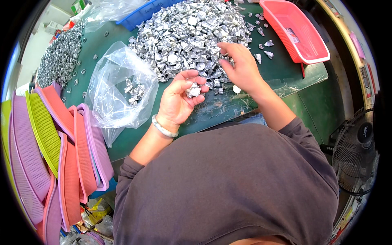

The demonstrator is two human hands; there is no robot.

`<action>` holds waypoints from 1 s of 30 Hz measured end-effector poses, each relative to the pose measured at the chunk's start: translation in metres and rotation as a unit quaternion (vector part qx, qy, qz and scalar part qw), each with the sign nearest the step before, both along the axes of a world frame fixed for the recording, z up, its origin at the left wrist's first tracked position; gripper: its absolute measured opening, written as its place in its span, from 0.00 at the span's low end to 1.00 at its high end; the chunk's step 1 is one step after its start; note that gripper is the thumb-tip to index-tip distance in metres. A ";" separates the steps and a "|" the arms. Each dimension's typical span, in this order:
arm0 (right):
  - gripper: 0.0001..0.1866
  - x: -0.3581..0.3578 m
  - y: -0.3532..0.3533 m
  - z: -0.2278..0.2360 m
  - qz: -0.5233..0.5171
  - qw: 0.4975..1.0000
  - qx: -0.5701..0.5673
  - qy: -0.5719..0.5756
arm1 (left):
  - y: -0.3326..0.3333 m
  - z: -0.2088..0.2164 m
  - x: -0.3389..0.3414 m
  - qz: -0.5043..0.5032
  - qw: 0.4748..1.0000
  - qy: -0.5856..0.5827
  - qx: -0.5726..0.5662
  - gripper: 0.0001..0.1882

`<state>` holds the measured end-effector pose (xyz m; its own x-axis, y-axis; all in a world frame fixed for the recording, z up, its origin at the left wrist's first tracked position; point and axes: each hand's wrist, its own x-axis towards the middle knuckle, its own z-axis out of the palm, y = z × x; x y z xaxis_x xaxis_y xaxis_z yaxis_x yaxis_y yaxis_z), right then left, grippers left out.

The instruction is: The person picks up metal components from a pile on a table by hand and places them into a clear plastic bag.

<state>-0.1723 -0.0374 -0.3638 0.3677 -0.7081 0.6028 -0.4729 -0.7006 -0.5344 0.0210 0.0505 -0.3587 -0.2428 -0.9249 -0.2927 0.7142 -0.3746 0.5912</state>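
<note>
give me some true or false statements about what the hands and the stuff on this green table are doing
1. The left hand holds a few small silver metal pieces. True.
2. The right hand rests inside the red basket. False: it lies on the edge of the big pile of silver pieces; the basket stands apart, to its right.
3. The clear plastic bag lies to the left of the left hand with some silver pieces in it. True.
4. The bracelet is on the right wrist. False: it is on the left wrist.
5. The stack of coloured trays sits on top of the pile. False: it is at the table's left edge.
</note>
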 end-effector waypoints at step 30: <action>0.26 0.008 0.034 0.016 0.278 0.902 0.263 -0.199 | 0.001 0.017 -0.013 0.041 0.992 -0.117 0.017 0.06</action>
